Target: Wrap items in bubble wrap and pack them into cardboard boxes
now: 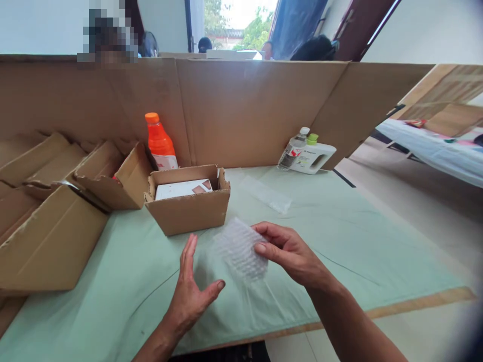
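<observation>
My right hand [289, 251] pinches a piece of clear bubble wrap [241, 249] at its right edge, thumb on the near side. The wrap is held above the green cloth and looks a little blurred. To its left, my left hand [196, 281] is apart from it, thumb and fingers spread, holding nothing. Beyond both hands stands a small open cardboard box [188, 213] with a white printed box [181, 190] inside it. Another clear plastic strip [266, 193] lies flat on the cloth further back.
Several open cardboard boxes [49, 236] crowd the left side. An orange-capped bottle [160, 143], a clear bottle [294, 151] and a white jug [315, 157] stand along the cardboard partition [260, 115]. The green tablecloth [358, 241] ends at the table's front edge. People are partly visible beyond the partition.
</observation>
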Action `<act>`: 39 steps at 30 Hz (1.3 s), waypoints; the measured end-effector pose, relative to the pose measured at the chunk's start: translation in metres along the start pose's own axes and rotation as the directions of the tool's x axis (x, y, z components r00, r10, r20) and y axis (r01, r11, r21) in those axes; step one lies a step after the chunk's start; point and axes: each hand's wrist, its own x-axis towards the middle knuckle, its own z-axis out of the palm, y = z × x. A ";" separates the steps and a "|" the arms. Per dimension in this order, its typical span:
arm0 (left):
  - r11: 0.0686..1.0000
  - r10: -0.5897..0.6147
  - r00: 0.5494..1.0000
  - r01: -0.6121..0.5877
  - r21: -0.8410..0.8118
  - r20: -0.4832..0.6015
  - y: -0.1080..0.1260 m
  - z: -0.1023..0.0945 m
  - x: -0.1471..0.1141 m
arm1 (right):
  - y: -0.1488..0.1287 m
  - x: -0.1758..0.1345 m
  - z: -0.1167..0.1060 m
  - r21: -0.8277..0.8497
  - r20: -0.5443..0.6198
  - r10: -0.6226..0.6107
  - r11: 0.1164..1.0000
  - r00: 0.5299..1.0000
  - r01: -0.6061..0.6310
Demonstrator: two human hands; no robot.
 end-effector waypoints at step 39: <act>0.782 -0.491 0.713 0.614 -0.106 0.500 -0.037 0.039 -0.028 | 0.138 0.062 -0.055 -0.945 -0.252 -0.253 0.272 0.934 -0.181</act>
